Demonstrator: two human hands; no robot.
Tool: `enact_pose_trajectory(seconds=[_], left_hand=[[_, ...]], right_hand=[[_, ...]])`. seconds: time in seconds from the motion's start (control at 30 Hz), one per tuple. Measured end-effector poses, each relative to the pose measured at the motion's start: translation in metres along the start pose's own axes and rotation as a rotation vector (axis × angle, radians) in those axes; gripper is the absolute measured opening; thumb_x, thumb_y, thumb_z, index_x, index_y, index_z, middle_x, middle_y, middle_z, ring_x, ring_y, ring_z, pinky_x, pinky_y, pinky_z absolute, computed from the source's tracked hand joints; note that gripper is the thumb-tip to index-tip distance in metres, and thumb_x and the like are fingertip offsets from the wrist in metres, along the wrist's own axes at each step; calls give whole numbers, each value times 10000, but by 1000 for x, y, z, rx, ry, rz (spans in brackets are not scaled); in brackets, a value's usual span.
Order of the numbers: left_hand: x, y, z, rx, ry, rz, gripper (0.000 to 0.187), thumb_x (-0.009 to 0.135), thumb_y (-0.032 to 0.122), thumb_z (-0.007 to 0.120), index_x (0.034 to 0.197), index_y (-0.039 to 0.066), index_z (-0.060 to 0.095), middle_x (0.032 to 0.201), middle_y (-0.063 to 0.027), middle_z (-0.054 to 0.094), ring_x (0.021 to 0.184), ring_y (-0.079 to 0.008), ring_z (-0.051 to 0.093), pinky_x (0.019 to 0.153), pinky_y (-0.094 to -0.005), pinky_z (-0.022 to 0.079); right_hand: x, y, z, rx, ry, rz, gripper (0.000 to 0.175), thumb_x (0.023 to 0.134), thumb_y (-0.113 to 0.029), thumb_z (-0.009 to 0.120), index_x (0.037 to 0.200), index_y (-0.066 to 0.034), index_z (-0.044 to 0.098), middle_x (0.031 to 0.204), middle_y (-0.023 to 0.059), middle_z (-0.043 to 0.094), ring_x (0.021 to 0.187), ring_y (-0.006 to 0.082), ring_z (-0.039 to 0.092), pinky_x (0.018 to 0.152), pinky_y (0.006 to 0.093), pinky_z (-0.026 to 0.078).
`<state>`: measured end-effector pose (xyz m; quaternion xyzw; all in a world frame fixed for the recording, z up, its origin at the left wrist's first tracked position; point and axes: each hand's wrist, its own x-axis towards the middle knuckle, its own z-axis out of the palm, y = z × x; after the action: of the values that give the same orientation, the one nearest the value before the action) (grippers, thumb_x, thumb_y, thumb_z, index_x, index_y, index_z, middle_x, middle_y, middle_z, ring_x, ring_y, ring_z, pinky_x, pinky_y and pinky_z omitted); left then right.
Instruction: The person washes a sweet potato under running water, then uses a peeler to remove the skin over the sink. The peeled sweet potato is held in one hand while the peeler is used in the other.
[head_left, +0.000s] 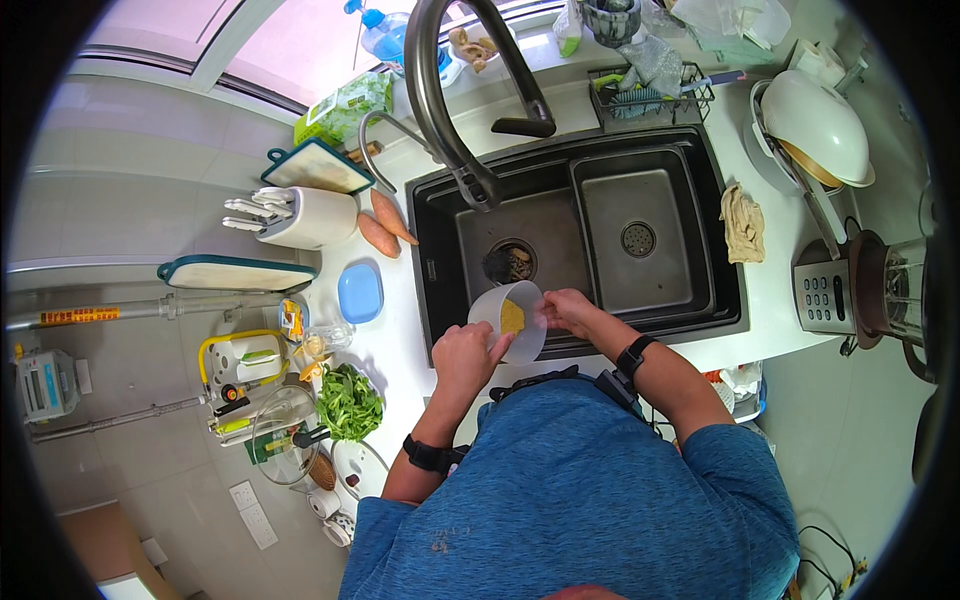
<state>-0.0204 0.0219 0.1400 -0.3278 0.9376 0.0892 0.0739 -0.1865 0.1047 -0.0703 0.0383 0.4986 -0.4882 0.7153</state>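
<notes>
My left hand (466, 358) grips the near-left rim of a translucent white plastic container (486, 301), thumb along its edge. A small heap of yellow grain (512, 317), which looks like millet, lies inside. On the right, the fingers of my right hand (571, 311) hold the container's side. It is tilted, its mouth facing up towards me, over the near edge of the left basin (487, 225) of a black double sink. Just beyond it, food scraps (519, 262) sit in the drain. Above that basin hangs the head of a dark metal faucet (480, 187).
Left of the sink lie sweet potatoes (379, 236), a blue plastic lid or dish (360, 293) and leafy greens (349, 405). A white knife block (319, 217) stands behind. A beige cloth (742, 223) and a blender (862, 289) are on the right.
</notes>
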Motion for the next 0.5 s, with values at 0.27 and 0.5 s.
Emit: enact_pose_trajectory(seconds=[0.27,0.5], left_hand=[[-5,-18,-1,-116,36,-109,423,872,480,696,781,67,705,686,-109,670,689,-313,651,603,-415,506],[-22,-41,-1,-499,101,-358,407,878,454,707,814,52,720,687,-135,674,644,-305,666,594,-391,494]], right_hand=[[-4,-5,-7,98,-22,-55,361,1065,-262,412,1112,36,611,1047,164,676,971,268,682,883,401,574],[-16,-20,-14,229,-1,-101,375,1075,-275,407,1114,41,604,1085,197,684,957,281,702,850,393,599]])
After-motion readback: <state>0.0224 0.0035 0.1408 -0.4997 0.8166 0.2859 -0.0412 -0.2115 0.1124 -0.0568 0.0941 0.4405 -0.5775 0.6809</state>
